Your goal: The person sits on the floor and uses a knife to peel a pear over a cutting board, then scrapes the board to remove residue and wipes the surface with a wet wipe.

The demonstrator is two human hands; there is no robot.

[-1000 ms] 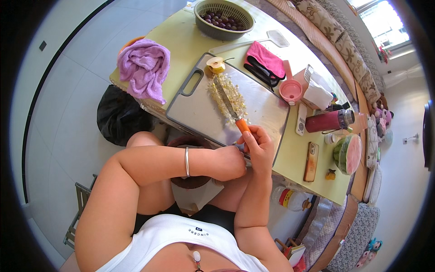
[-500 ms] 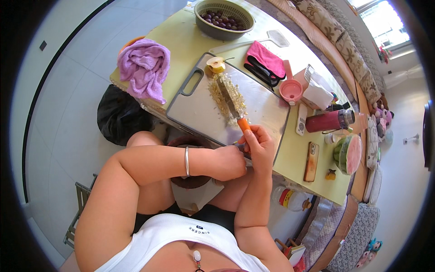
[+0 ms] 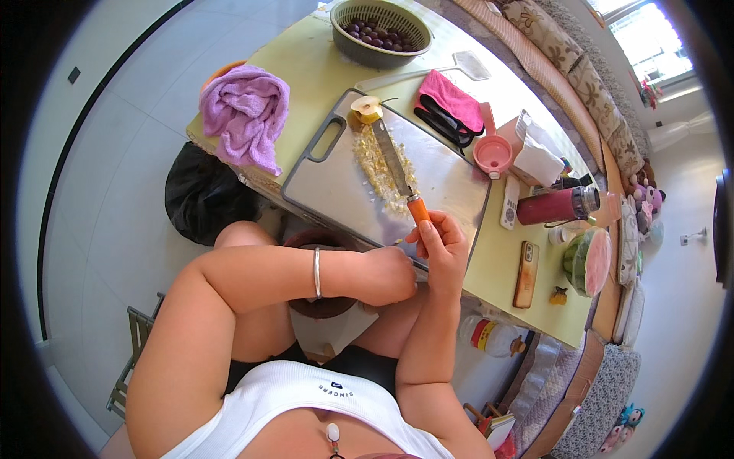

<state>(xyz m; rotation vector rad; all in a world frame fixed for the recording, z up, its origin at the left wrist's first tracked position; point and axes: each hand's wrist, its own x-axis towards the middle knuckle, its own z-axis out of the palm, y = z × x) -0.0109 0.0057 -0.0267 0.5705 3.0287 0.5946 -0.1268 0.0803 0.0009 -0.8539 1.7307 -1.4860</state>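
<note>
Brushed matt metal cutting board [image 3: 451,180], shiny steel knife [image 3: 395,164] with glossy orange plastic handle, fluffy purple cloth towel [image 3: 246,115], smooth matt surface [image 3: 306,61].

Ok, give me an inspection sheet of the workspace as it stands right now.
Surface: pale yellow-green table; grey cutting board lies near its front edge.
Job's things: orange-handled knife lies flat across a strip of chopped pale pieces; a cut fruit piece sits at the board's far corner.
Clutter: purple towel, colander of dark fruit, pink cloth, pink funnel, red bottle, phone, cut watermelon.
Grips: right hand closed on the knife handle; left hand a fist at the board's near edge, contents hidden.
Cables: nothing seen.
Surroundings: tiled floor, black bag beneath the table.
</note>
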